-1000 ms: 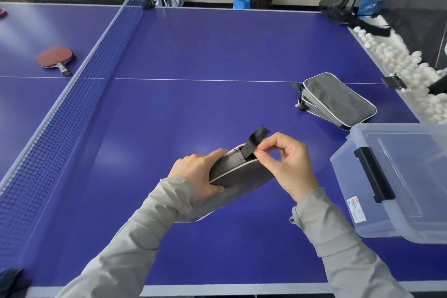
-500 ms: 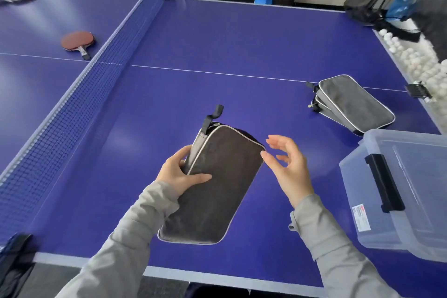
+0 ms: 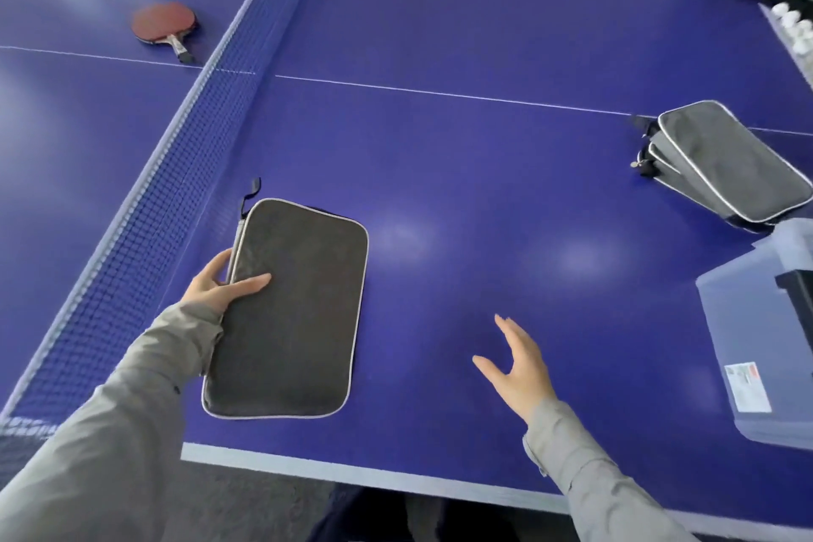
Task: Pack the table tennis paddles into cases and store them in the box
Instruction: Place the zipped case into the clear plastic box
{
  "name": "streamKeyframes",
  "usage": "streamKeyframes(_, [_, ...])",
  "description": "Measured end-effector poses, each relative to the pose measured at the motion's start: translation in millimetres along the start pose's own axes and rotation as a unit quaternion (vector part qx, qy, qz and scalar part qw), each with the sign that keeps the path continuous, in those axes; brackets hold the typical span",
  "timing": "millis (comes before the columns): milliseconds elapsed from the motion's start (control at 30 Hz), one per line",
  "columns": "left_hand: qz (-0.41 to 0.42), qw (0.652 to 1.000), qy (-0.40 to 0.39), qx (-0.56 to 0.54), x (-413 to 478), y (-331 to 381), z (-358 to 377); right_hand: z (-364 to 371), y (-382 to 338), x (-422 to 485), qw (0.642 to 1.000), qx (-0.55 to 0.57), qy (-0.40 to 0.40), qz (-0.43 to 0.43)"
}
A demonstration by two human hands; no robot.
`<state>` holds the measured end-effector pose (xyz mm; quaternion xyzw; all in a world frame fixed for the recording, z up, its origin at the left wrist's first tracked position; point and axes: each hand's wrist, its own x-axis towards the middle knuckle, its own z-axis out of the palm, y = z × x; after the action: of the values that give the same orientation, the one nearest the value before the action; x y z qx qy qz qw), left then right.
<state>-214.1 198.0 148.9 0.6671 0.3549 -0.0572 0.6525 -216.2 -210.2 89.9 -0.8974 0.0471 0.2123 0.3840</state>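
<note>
A dark grey paddle case [image 3: 290,312] with silver piping is held flat over the blue table, near the net. My left hand [image 3: 220,284] grips its left edge, thumb on top. My right hand [image 3: 519,365] hovers open over the table to the right, holding nothing. A red paddle [image 3: 165,24] lies on the far side of the net at upper left. Two more grey cases [image 3: 721,163] are stacked at the right. The clear plastic box [image 3: 756,348] with a black latch stands at the right edge, partly cut off.
The net [image 3: 176,172] runs diagonally from lower left to the top centre. White balls [image 3: 792,22] lie at the upper right edge. The near table edge [image 3: 352,473] with its white line runs below my hands. Dark bags sit at the top right.
My right hand let go of the zipper pull and drew back to the right, open. My left hand turned the case flat and carried it left toward the net. The view swung left.
</note>
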Motion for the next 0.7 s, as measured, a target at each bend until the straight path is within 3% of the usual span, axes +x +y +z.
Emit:
streamKeyframes(267, [-0.087,0.996,-0.028,0.019,57,-31,-67,57,-16,8,0.974,-0.219,-0.023,0.057])
streamKeyframes(500, [-0.090,0.995,-0.010,0.033,83,-49,-90,74,-17,5,0.951,-0.292,-0.052,0.088])
streamKeyframes(700, [-0.081,0.989,0.041,0.113,81,-71,-101,78,-16,5,0.941,-0.321,-0.056,0.096])
